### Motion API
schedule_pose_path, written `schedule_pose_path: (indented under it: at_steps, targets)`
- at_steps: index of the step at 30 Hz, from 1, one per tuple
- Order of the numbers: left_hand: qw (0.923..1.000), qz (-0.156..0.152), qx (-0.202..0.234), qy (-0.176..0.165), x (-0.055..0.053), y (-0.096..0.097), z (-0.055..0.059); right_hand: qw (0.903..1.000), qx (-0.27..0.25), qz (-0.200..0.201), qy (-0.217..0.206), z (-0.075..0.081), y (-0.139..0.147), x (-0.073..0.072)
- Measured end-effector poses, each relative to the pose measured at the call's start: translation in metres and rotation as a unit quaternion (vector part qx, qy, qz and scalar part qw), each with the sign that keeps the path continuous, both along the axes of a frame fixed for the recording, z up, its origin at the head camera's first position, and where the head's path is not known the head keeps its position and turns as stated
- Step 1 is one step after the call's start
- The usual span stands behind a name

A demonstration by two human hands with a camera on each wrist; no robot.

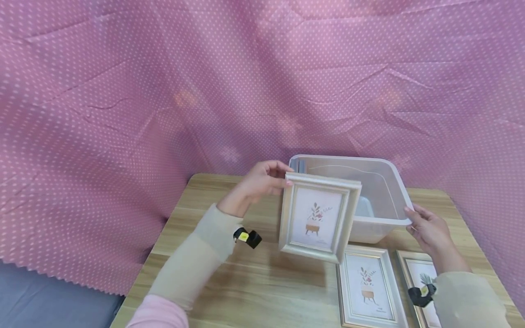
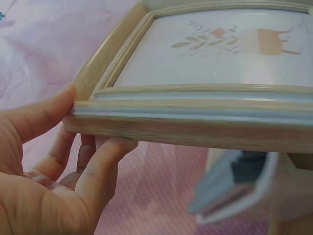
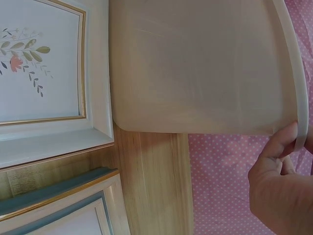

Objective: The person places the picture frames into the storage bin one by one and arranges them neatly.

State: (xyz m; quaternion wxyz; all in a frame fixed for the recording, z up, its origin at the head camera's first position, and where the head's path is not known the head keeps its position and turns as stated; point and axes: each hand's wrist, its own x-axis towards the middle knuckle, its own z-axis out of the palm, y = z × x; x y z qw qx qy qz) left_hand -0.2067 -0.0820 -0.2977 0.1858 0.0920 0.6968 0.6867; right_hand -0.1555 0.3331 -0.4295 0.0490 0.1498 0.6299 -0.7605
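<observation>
Three picture frames on show: one held frame up in the air, tilted, and two flat frames, a nearer one and one by the right sleeve, on the wood-grain surface. One bin, two hands. The left hand has its fingers bent in, thumb and fingers pinching the held frame's upper left corner, the rest hanging before the bin. And the right hand pinches the bin's rim at a near corner! Pale, ridged moulding, plant print; cloudy plastic, rounded corners. Inside, something grey-blue, perhaps another frame's edge. Behind, dotted pink cloth.
</observation>
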Motion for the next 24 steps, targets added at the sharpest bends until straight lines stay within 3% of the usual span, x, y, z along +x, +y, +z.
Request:
schedule_pose_path:
  at_steps: [6, 11, 17, 24]
  targets:
    - [0.9971, 0.046, 0.061, 0.002, -0.003, 0.011, 0.019, 0.9999, 0.011, 0.011, 0.003, -0.001, 0.001, 0.001]
    - [0.9892, 0.076, 0.124, 0.016, -0.003, 0.02, 0.029, 0.9996, 0.02, 0.02, 0.001, -0.001, 0.002, 0.001]
    - [0.9728, 0.134, 0.188, 0.021, 0.0, 0.034, 0.034, 0.9999, 0.001, 0.016, 0.0, -0.002, 0.001, 0.001]
    - [0.9494, 0.201, 0.233, 0.061, 0.004, 0.057, 0.027, 0.9999, -0.007, 0.006, 0.005, -0.002, 0.0, 0.0]
